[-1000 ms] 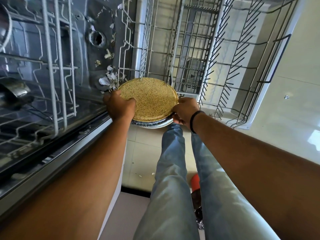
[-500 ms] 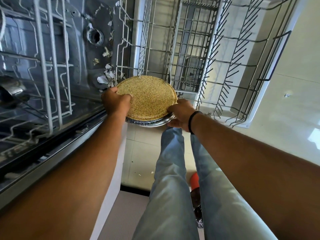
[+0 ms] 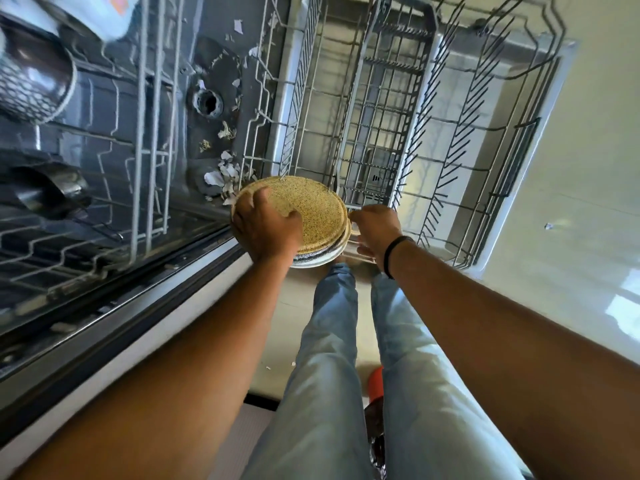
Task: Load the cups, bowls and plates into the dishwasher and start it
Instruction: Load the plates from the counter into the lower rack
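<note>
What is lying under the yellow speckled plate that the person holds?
Under the yellow speckled plate more plates are stacked; only their rims show, one tan, one dark patterned, one white. Their faces are covered, so their exact number is unclear. The left hand lies over the stack's left side.

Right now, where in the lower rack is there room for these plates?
The lower rack shows bare tines right of the cutlery basket. It is crowded at the near corner, where left hand and right hand hold the plate stack.

The left hand (image 3: 266, 226) covers the near side of the round speckled yellow top plate (image 3: 311, 206), the stacked plates beneath show only rims (count unclear), and the right hand's (image 3: 375, 230) fingertips are hidden.
</note>
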The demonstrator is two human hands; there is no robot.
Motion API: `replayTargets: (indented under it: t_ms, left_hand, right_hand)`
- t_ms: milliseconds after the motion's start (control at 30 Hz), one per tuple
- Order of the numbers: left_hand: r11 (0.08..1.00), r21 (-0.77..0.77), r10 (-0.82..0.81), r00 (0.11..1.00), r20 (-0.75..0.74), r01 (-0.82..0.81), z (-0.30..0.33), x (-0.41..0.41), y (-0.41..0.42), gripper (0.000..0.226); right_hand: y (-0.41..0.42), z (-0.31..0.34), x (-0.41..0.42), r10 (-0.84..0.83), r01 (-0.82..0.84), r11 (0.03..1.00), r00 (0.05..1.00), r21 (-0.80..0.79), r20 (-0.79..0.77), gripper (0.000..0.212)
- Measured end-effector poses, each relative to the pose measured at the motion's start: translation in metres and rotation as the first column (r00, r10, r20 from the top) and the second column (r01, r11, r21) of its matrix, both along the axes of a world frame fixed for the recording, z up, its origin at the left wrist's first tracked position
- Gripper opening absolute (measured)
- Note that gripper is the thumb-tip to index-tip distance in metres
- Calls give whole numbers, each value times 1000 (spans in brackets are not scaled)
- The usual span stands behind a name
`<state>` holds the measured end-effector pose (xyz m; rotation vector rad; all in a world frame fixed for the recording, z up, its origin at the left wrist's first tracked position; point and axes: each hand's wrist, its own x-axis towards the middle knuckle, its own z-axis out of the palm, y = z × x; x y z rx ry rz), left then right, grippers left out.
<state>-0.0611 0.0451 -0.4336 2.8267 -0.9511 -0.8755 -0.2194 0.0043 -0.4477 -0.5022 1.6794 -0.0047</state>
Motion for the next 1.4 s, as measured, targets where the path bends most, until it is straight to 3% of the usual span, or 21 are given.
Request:
replayTargets:
  t_ms: [133, 233, 367, 467, 600, 800, 967, 1233, 1400]
  left_hand:
    - [997, -43, -74, 993, -92, 70, 38, -11, 7, 57]
    - [998, -60, -22, 980, -197, 11, 86, -14, -1, 54]
    - [991, -125, 12, 971, -238, -43, 163, -11, -3, 48]
    - [992, -123, -13, 965, -263, -20, 208, -10, 2, 46]
    - [988, -154, -84, 911, -405, 23, 257, -13, 14, 46]
    - [975, -202, -38, 831, -555, -90, 302, -26, 13, 41]
    - [952, -256, -8, 824, -567, -167, 335, -33, 5, 35]
    - [862, -314, 175, 815, -552, -398, 378, -40, 36, 37]
    - [678, -413, 342, 758, -556, -608, 411, -31, 82, 19]
  right_hand:
    - [-9, 35, -3, -39, 39, 999, 999, -17, 38, 7]
    - [-13, 81, -5, -24, 25, 1000, 994, -9, 108, 15]
    - [-20, 164, -10, 47, -34, 996, 986, -84, 159, 5]
    - [-21, 224, -13, 64, -43, 991, 984, -130, 163, 9]
    - [-18, 298, -19, 117, -78, 975, 976, -210, 182, 17]
    - [-16, 359, -36, 176, -105, 951, 957, -291, 229, 18]
    - [-24, 394, -51, 188, -87, 933, 946, -349, 266, 15]
    - [-35, 429, -43, 292, -132, 888, 903, -441, 316, 13]
    - [-17, 449, 19, 462, -252, 851, 777, -461, 429, 7]
